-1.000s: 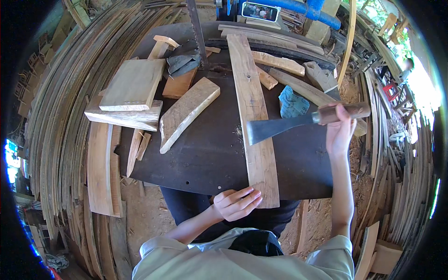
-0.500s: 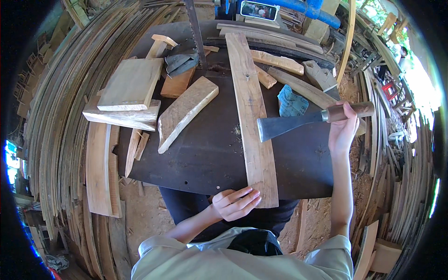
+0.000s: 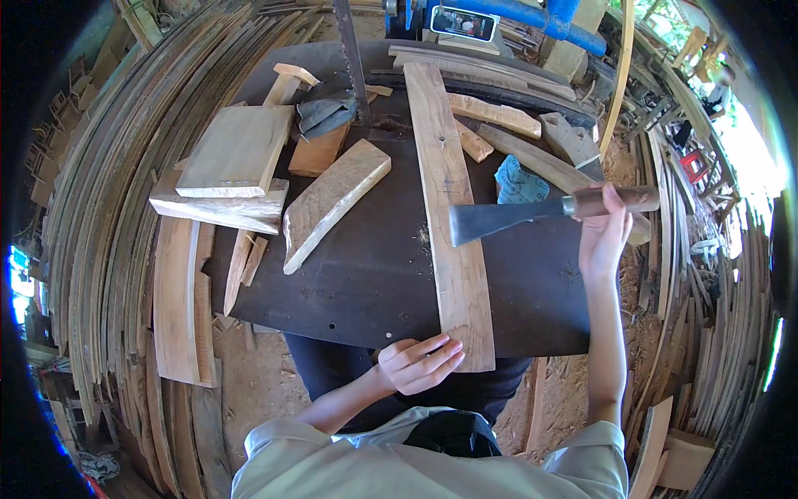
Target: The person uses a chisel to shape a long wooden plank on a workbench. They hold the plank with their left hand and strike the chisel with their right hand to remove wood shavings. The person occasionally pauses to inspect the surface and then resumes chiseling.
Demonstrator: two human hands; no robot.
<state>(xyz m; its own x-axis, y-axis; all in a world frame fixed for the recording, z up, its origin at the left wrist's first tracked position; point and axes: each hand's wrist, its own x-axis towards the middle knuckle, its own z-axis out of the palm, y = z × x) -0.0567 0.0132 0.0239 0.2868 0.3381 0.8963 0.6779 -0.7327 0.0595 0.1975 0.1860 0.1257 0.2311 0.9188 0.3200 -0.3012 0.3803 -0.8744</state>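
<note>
A long wooden board (image 3: 455, 241) lies lengthwise on the dark metal tabletop (image 3: 366, 283), its near end jutting past the front edge. My left hand (image 3: 421, 363) grips that end, its fingers over the left edge; the thumb is hidden. In my right hand (image 3: 603, 229) is a wide-bladed chisel (image 3: 507, 218), held by its brown wooden handle. Its flared blade points left across the board's middle; whether it touches the wood I cannot tell. Just beyond the blade lies a crumpled piece of blue sandpaper (image 3: 519, 179).
An upright saw blade (image 3: 349, 58) rises at the table's back. Left lie an angled wood block (image 3: 337, 204), a square board (image 3: 237, 150) and a grey cloth (image 3: 326, 115). Wood strips (image 3: 108, 224) are stacked leftward. A phone (image 3: 462, 23) stands behind; a person (image 3: 721, 91) is far right.
My right hand has brought the chisel slightly to the left and a little farther from me, so its blade reaches more over the board. My left hand stays at the board's end.
</note>
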